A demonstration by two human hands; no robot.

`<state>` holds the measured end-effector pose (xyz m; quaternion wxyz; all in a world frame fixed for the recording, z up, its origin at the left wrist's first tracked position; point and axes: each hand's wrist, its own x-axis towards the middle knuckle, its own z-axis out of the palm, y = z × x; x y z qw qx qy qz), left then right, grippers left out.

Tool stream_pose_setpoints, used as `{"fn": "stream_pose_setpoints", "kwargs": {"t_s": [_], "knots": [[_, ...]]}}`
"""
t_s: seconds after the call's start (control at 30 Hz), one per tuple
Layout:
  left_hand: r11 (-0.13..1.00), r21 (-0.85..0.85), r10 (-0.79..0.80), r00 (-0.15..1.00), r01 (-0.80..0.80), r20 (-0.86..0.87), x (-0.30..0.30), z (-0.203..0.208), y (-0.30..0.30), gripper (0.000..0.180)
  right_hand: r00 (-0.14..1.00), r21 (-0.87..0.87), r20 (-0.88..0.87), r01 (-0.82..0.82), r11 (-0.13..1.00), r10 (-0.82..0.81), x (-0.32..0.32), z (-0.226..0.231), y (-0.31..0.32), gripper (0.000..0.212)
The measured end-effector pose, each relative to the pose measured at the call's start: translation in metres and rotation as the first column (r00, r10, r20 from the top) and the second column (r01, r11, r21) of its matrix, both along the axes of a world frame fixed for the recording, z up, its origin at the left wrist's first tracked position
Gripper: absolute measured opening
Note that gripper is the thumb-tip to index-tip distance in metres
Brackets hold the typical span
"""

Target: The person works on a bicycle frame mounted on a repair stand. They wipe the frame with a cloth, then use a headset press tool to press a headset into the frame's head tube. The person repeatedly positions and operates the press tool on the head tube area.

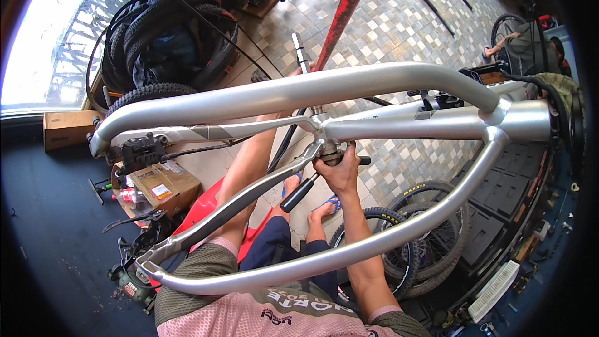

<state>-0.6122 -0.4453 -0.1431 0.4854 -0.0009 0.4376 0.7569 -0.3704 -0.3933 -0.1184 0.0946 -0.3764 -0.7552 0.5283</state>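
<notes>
A silver bicycle frame (405,130) lies across the view in front of me, its thick tubes running left to right. My right hand (343,173) comes up from below, fingers closed around a metal tool at the frame's bottom bracket. That tool has black handles (297,195), one slanting down left and a shorter end pointing right. My left forearm (251,159) reaches up behind the frame, where a tube hides most of the hand. Beyond that tube a silver bar (299,50) sticks up near the hidden hand; whether the hand grips it cannot be made out.
A red stand post (345,14) rises behind the frame. Tyres (156,37) are piled at far left beside cardboard boxes (159,184). Bicycle wheels (430,228) lean below right, by a dark bench with small parts. Another person (530,47) sits at far right.
</notes>
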Motion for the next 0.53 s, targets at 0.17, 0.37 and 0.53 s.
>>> {"fn": "stream_pose_setpoints", "kwargs": {"t_s": [0.17, 0.37, 0.53], "knots": [[1.0, -0.008, 0.023, 1.0, -0.023, 0.004, -0.013, -0.011, 0.026, 0.026, 0.998, 0.014, 0.068, -0.016, 1.0, 0.015, 0.006, 0.001, 0.004, 0.094], [0.99, 0.11, 0.082, 0.996, -0.086, 0.039, -0.004, -0.023, 0.032, 0.029, 0.996, 0.442, 0.017, 0.068, 0.894, -0.084, 0.06, 0.009, -0.004, 0.078], [0.994, 0.088, 0.065, 0.997, -0.06, -0.05, -0.008, -0.021, 0.032, 0.029, 0.867, -0.647, 0.183, 0.461, 0.607, -0.463, 0.13, -0.055, 0.014, 0.053]]}}
